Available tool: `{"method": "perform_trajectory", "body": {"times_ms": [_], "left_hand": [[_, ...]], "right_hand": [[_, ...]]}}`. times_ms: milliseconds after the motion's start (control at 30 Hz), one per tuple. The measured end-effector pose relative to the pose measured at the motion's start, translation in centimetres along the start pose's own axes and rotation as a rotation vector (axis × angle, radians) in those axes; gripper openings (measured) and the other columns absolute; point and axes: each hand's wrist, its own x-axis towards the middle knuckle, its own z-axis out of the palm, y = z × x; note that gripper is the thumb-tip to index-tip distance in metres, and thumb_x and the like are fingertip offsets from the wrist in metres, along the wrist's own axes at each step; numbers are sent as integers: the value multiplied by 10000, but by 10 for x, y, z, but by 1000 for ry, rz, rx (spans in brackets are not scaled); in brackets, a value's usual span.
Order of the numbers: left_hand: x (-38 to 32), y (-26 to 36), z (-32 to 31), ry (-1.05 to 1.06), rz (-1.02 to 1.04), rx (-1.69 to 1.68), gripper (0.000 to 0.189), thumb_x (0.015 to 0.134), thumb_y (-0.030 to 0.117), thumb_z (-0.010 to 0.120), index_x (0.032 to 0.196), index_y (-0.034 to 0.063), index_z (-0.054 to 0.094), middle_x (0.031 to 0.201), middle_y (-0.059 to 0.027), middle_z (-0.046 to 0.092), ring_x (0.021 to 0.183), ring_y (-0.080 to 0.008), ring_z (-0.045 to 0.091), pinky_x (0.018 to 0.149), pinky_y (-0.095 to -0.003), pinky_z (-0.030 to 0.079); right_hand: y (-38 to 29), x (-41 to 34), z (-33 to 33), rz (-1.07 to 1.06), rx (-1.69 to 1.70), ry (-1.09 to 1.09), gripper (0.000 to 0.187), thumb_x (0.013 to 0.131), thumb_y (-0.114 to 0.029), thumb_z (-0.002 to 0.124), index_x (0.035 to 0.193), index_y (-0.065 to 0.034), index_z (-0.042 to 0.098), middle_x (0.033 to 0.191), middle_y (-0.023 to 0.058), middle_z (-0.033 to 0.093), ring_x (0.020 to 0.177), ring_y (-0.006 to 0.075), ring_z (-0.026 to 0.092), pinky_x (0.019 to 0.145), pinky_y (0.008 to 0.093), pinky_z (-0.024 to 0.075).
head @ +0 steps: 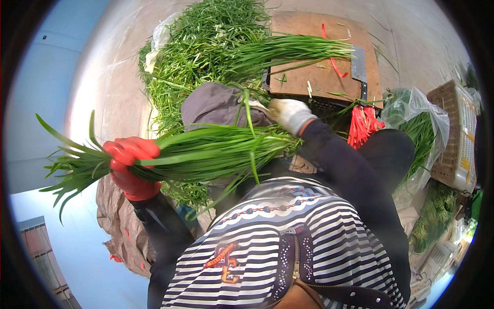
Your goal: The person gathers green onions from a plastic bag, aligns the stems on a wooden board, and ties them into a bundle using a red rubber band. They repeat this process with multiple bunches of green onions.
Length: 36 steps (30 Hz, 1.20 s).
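Observation:
My left hand [131, 164], in a red rubber glove, is closed around the leafy end of a long bunch of garlic chives [208, 154]. The bunch lies sideways across my front, its pale cut ends pointing right. Just above those ends is my right hand [291, 116] in a whitish work glove with an orange cuff edge. Its fingers point left among some stray leaves; whether they grip any is unclear. Beneath the bunch a grey-brown cloth [210, 102] covers my leg. A few loose leaves hang down over the bunch.
Ahead lies a big heap of chives [208, 38]. On a wooden board [308, 83] are another chive bunch [301, 46], a red tie strip [337, 67] and a broad-bladed knife [359, 63]. Red strips [362, 125] hang at its edge. Right stand a plastic bag of chives [418, 131] and a crate [451, 139].

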Motion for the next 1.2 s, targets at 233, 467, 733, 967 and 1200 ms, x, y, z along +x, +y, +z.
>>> {"method": "perform_trajectory", "body": {"times_ms": [233,467,733,967,1200], "left_hand": [[-6,-16,-27,82,-38,-209,329,934,366,567,765,162,372,630,15,374,592,-125,360,577,-314,378],[11,-12,-4,-89,-21,-385,306,941,300,531,733,143,371,606,-29,456,570,-165,376,522,-358,375],[30,-23,-37,454,-206,-158,356,940,373,547,1081,49,590,1075,-128,651,1076,-240,591,967,-402,462],[-21,-108,-60,681,-436,-264,486,964,408,481,1256,22,454,1241,-154,559,1157,-256,527,987,-442,448],[-32,-116,-77,698,-423,-230,494,976,385,463,1276,-6,438,1283,-156,529,1220,-253,483,1040,-429,408]], "right_hand": [[115,-65,-18,382,-164,-480,475,819,-350,591,1184,-47,610,1130,209,628,1058,342,605,907,379,478],[-4,-9,-44,-181,502,-268,536,831,-379,642,1242,-44,567,1230,162,596,1141,249,563,973,329,427],[-29,0,-80,-90,880,-272,294,814,-204,681,1026,0,666,882,69,693,801,132,618,744,300,507],[29,5,-49,-31,263,-217,339,795,-252,668,1049,-27,662,950,172,682,831,284,642,770,352,498],[105,-55,-63,385,-149,-230,266,766,-268,652,940,-74,708,884,181,677,860,348,647,801,414,505]]}}
